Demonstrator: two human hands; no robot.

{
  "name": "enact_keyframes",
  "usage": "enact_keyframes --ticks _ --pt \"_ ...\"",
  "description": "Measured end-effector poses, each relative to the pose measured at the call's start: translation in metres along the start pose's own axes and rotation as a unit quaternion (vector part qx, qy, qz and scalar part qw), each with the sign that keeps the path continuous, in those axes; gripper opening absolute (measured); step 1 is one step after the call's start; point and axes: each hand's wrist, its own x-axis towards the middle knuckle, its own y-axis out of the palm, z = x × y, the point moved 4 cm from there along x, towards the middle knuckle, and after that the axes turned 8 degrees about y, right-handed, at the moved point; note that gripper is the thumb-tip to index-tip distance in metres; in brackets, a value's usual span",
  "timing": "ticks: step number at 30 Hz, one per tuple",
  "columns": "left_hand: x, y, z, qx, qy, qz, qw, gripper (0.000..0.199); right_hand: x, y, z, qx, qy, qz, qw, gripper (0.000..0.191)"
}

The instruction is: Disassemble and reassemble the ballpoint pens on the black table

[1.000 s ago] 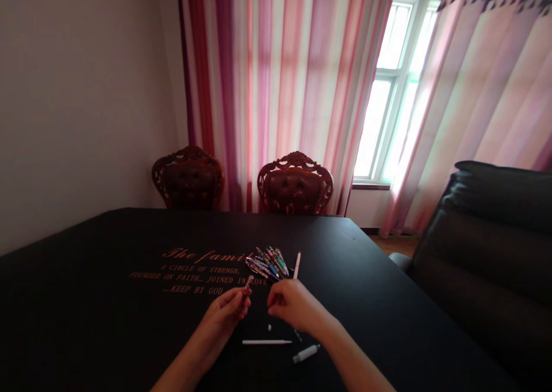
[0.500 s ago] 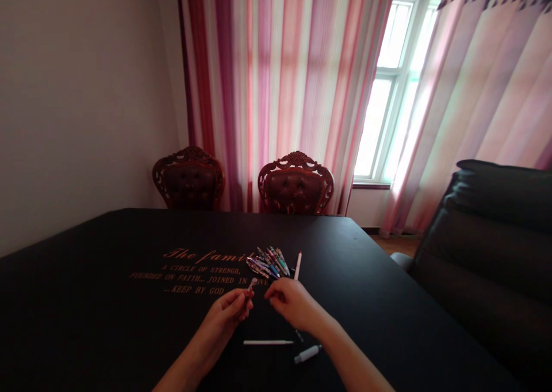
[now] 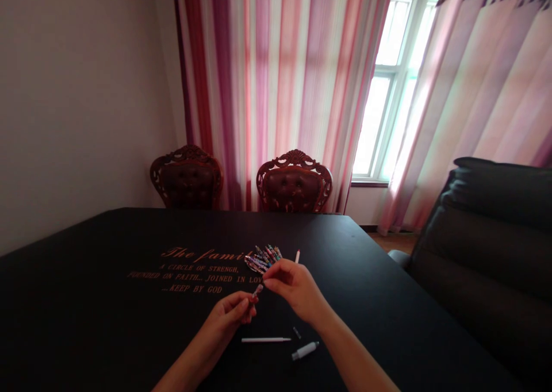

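My left hand (image 3: 230, 312) is closed around a slim patterned pen barrel (image 3: 259, 289), whose upper end sticks out past the fingertips. Just above and to the right of that end, my right hand (image 3: 297, 291) has its thumb and index finger pinched together. Whatever sits between those fingers, if anything, is too small to see. On the table below the hands lie a white pen refill (image 3: 266, 339), a tiny dark piece (image 3: 296, 333) and a short white pen part with a grey end (image 3: 305, 350).
Beyond my right hand is a pile of several colourful pens (image 3: 261, 261), with a red-tipped white pen (image 3: 298, 256) beside it, partly covered by the hand. The black table (image 3: 107, 323) bears gold lettering. Two carved chairs (image 3: 294, 188) stand behind; a dark armchair (image 3: 487, 254) is at right.
My right hand has risen slightly and moved over the near edge of the pen pile, still pinched. The barrel in my left hand has shifted slightly right and down.
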Motion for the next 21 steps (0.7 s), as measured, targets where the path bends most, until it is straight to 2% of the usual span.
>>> enact_keyframes --ticks 6,16,21 --pt "0.0 0.004 -0.001 0.005 -0.001 0.007 1.0 0.03 -0.003 0.001 0.006 -0.038 -0.017 -0.004 0.999 0.008" --pt "-0.002 0.006 -0.003 0.016 -0.004 0.007 1.0 0.03 -0.005 -0.002 0.009 -0.098 -0.003 0.003 0.995 0.007" --pt "-0.002 0.007 -0.003 0.02 0.002 0.006 1.0 0.029 -0.006 -0.004 0.015 -0.157 -0.024 -0.007 0.987 0.009"
